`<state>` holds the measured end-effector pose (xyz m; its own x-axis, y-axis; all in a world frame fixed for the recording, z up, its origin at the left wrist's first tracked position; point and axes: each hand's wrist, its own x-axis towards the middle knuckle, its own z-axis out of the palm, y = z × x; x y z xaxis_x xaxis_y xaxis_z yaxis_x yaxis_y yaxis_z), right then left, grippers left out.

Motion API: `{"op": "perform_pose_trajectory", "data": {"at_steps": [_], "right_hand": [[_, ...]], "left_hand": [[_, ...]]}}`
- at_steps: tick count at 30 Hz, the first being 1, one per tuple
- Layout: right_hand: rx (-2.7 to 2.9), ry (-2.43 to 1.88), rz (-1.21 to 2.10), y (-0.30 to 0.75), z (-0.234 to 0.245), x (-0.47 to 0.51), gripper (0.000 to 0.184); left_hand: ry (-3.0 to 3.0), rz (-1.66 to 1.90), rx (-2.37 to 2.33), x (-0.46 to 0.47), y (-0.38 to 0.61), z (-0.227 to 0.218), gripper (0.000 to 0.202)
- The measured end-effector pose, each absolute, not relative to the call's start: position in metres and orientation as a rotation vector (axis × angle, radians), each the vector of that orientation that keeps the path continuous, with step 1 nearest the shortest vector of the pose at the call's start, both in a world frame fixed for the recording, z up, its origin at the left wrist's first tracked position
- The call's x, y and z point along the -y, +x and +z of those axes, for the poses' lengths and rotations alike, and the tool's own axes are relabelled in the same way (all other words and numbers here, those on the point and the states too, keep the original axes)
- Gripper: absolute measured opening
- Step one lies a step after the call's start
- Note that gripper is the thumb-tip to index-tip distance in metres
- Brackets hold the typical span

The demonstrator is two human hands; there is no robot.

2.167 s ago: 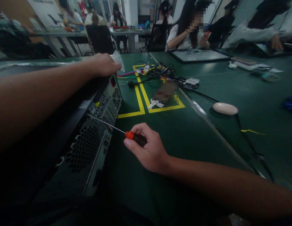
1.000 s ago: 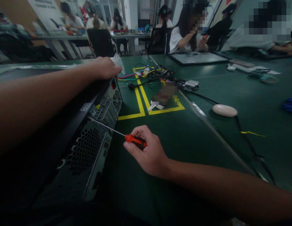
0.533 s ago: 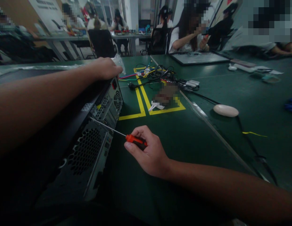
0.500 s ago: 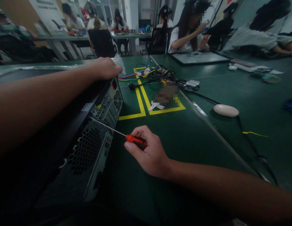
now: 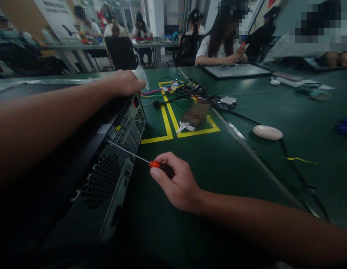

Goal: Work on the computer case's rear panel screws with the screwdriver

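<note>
A black computer case (image 5: 104, 179) stands at the left with its metal rear panel turned to the right, showing a honeycomb vent and a round fan grille. My left hand (image 5: 127, 83) grips the case's far top corner, its fingers curled over the edge and partly hidden. In my right hand (image 5: 179, 183) is a screwdriver (image 5: 154, 164) with a red and black handle, held between thumb and curled fingers. Its thin shaft points left, and the tip meets the rear panel near the upper edge, above the vent. Whatever is under the tip is too small to make out.
Tangled cables (image 5: 192, 89) with a black plug lie beyond the case by yellow tape (image 5: 169, 116). A pale oval object (image 5: 268, 132) sits on a black cable to the right. Across the green table (image 5: 218, 168), a person works over a flat dark-framed panel (image 5: 237, 70).
My right hand has turned the screwdriver handle slightly, so less red shows; the tip stays at the same spot. My left hand keeps its place. The person opposite has lowered their hands.
</note>
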<state>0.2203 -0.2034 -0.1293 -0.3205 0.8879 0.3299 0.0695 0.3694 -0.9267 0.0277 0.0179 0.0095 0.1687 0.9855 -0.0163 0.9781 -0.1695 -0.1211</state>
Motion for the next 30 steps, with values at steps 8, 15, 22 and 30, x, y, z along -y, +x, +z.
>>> {"op": "perform_pose_trajectory", "data": {"at_steps": [8, 15, 22, 30], "right_hand": [[1.640, -0.815, 1.087, 0.2195, -0.1306, 0.2019, 0.021], [1.664, -0.864, 1.048, 0.2189, -0.1306, 0.2031, 0.018], [1.659, -0.853, 1.037, 0.2184, -0.1322, 0.2019, 0.018], [1.659, -0.862, 1.042, 0.2193, -0.1305, 0.2030, 0.017]], "left_hand": [[-2.325, 0.086, 2.007, -0.0198, 0.0261, 0.0065, 0.073], [-2.333, 0.092, 1.980, -0.0214, 0.0247, 0.0063, 0.072], [-2.316, 0.086, 1.991, -0.0182, 0.0279, 0.0081, 0.071], [-2.318, 0.064, 1.994, -0.0194, 0.0261, 0.0074, 0.071]]}}
